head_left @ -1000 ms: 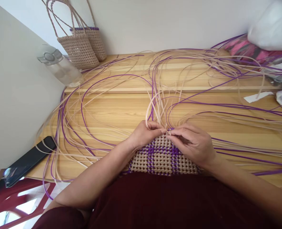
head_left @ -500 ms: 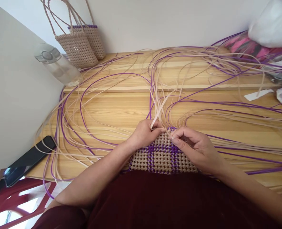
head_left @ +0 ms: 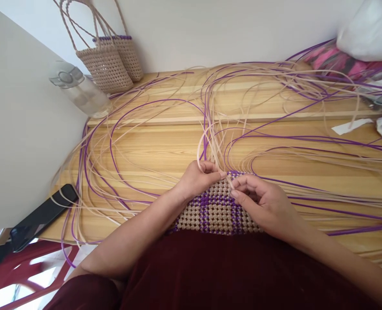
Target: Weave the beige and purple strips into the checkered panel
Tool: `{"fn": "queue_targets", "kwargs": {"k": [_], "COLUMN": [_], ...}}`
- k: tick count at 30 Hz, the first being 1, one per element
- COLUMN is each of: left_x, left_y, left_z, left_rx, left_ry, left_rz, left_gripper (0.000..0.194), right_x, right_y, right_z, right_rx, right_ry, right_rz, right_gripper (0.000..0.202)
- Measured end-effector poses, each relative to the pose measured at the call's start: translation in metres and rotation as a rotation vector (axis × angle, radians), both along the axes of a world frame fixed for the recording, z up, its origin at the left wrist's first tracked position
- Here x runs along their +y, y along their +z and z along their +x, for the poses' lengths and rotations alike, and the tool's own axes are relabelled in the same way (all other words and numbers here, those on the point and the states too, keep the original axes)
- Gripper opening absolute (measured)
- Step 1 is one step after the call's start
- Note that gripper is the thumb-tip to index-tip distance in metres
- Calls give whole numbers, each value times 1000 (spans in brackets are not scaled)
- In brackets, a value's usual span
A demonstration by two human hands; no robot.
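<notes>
A woven piece in beige and purple [head_left: 220, 213] lies against the front of my body, with long loose strands spreading from its edges. My left hand [head_left: 201, 177] pinches beige strands [head_left: 216, 148] at the piece's upper edge, thumb and index finger together. Just to the right, my right hand [head_left: 258, 199] grips the end of a short beige strand [head_left: 230, 182] between thumb and fingertips, over the weave. The lower right part of the piece is hidden behind my right hand.
Beige and purple strands cover much of the wooden table [head_left: 155, 148]. Two woven bags [head_left: 105, 69] and a clear bottle [head_left: 84, 94] stand at the back left. A black phone-like object [head_left: 44, 217] lies left; plastic bags [head_left: 368, 34] and a white paper strip [head_left: 352, 126] are at right.
The flat beige strand by my left hand, straight before, now bends in a loop to the left. My right hand has shifted slightly, and the strand in its fingers shows more.
</notes>
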State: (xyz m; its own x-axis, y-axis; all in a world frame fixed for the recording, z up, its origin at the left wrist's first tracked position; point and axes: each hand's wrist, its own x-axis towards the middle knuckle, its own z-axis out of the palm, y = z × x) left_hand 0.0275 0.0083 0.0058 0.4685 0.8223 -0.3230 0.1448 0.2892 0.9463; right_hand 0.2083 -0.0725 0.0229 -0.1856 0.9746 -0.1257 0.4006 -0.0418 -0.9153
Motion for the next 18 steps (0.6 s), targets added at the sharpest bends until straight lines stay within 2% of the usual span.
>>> {"fn": "queue_targets", "kwargs": {"k": [3,5,8,11,14,18], "left_x": [0,1,2,2,2,2], "left_y": [-1,1,4,7,6,5], "left_z": [-1,-2,-2,1,4,2], "left_rx": [-76,-55,55,134,90,-67], "left_ry": [6,-21,-35,6,32,22], "left_rz": [-86,-65,40,87,10,-140], "left_gripper": [27,26,26,23,17,14], "right_x": [6,8,7,4,4,8], "right_y": [2,3,2,0,-2,-3], "right_z": [-1,1,2,2,1,0], "right_rx": [28,32,0,-27,-12,75], "right_ry": [-52,-66,-28,8,18,-47], "right_rz": [-100,-150,-101,-24,-15,-131], "right_gripper": [21,23,18,15,15,19]}}
